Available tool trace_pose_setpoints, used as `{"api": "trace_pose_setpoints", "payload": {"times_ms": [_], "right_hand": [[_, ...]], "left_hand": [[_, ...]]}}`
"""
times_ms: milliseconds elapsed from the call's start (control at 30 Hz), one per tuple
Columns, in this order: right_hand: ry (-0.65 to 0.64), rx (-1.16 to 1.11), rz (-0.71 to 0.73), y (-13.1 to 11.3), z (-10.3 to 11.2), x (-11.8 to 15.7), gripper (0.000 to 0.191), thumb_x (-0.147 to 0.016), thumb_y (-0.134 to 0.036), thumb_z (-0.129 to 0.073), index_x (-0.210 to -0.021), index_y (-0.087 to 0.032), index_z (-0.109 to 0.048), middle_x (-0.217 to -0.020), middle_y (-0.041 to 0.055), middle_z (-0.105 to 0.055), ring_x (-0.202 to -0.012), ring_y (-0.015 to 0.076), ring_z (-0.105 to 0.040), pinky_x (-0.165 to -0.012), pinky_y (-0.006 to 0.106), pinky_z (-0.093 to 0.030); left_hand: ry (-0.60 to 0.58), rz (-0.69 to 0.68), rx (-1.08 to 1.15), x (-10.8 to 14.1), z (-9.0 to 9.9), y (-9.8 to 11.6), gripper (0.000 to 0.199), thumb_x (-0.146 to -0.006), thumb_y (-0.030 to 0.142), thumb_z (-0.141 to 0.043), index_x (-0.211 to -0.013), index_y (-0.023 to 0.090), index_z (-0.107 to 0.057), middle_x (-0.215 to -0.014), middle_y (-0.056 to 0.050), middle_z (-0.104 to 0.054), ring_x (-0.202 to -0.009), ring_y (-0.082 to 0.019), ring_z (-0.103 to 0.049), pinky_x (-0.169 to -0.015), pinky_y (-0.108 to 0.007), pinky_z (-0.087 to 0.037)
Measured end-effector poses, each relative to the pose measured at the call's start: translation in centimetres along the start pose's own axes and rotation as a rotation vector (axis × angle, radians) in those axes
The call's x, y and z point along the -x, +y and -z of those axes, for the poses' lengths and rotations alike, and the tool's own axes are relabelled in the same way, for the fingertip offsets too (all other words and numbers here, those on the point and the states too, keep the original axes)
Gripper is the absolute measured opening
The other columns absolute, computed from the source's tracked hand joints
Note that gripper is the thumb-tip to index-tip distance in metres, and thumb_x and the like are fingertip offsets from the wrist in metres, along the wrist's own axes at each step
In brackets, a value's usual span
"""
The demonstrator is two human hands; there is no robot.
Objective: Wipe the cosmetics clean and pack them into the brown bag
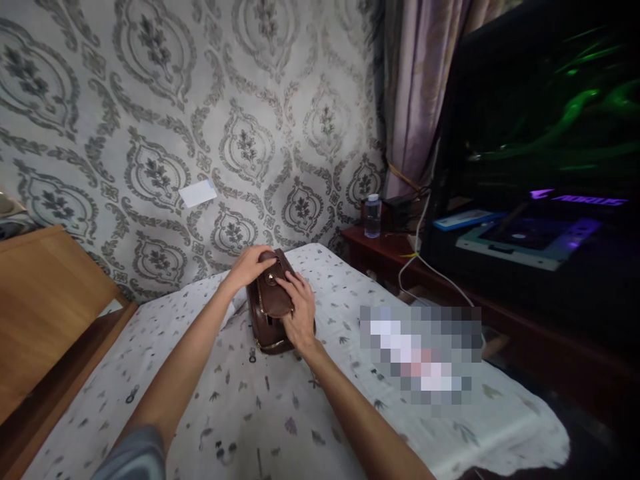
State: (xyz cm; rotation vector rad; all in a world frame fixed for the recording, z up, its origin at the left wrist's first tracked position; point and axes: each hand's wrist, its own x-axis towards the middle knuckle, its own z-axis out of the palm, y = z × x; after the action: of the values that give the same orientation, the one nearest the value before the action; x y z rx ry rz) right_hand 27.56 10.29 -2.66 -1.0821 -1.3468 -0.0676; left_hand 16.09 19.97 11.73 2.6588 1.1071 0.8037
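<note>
A small brown leather handbag [270,300] with a gold-coloured clasp and zip stands, slightly tilted, on the white patterned bedsheet. My left hand [250,265] grips its upper left edge, the thumb lying across the top. On the bag's right side, my right hand [300,310] holds the front flap, with its fingers reaching over the flap beside the round clasp. Part of the right thumb is hidden behind the flap, and the inside of the bag does not show.
A wooden board [50,300] borders the bed on the left. To the right, a clear bottle [373,217] stands on a dark red table [357,240], near a white cable [440,277] and a dark computer case [530,133]. A pixelated patch covers something on the bed's right side.
</note>
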Motion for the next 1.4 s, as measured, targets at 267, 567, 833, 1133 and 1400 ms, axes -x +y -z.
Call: {"api": "trace_pose_setpoints", "payload": {"times_ms": [267,567,833,1133,1400], "right_hand": [[0.047,0.01,0.032,0.2,-0.4,0.3,0.044,-0.085,-0.026,-0.051,-0.127,-0.026,-0.065,-0.137,0.007,-0.061,-0.134,0.032,-0.044,-0.109,0.054,-0.039],[0.052,0.012,0.041,0.3,-0.2,-0.1,0.038,-0.093,-0.046,-0.05,-0.121,-0.028,-0.069,-0.135,0.0075,-0.062,-0.129,0.0328,-0.047,-0.104,0.052,-0.041],[0.052,-0.033,0.01,-0.1,0.1,-0.2,0.036,-0.089,-0.038,-0.053,-0.12,-0.027,-0.069,-0.135,0.0074,-0.062,-0.13,0.0321,-0.047,-0.108,0.052,-0.04],[0.096,-0.11,-0.026,-0.4,0.0,-0.1,0.026,-0.08,-0.026,-0.056,-0.102,-0.026,-0.071,-0.133,0.0084,-0.06,-0.129,0.0312,-0.049,-0.108,0.052,-0.038],[0.104,-0.231,-0.104,-0.6,0.4,-0.3,0.028,-0.085,-0.025,-0.048,-0.099,-0.026,-0.072,-0.128,0.0077,-0.06,-0.124,0.0275,-0.052,-0.107,0.048,-0.041]], "left_hand": [[0.084,0.075,0.154,-1.2,-1.6,0.7,0.025,-0.082,0.038,-0.06,-0.071,0.016,-0.068,-0.06,0.002,-0.058,-0.062,-0.015,-0.049,-0.063,-0.026,-0.036],[0.128,0.084,0.272,0.7,-2.5,1.6,0.038,-0.083,0.05,-0.056,-0.063,0.018,-0.056,-0.058,0.004,-0.048,-0.059,-0.013,-0.043,-0.059,-0.025,-0.035],[0.095,0.059,0.32,1.1,-0.9,-0.2,0.028,-0.076,0.045,-0.065,-0.087,0.019,-0.064,-0.08,0.0,-0.065,-0.076,-0.017,-0.057,-0.071,-0.026,-0.043],[0.171,0.209,0.116,2.5,-0.1,-3.1,0.027,-0.077,0.032,-0.061,-0.058,0.02,-0.045,-0.054,0.006,-0.041,-0.056,-0.012,-0.038,-0.057,-0.026,-0.024],[0.189,0.194,0.141,3.0,-0.2,-2.3,0.012,-0.076,0.025,-0.06,-0.067,0.019,-0.054,-0.057,0.006,-0.045,-0.058,-0.012,-0.042,-0.058,-0.025,-0.029]]}}
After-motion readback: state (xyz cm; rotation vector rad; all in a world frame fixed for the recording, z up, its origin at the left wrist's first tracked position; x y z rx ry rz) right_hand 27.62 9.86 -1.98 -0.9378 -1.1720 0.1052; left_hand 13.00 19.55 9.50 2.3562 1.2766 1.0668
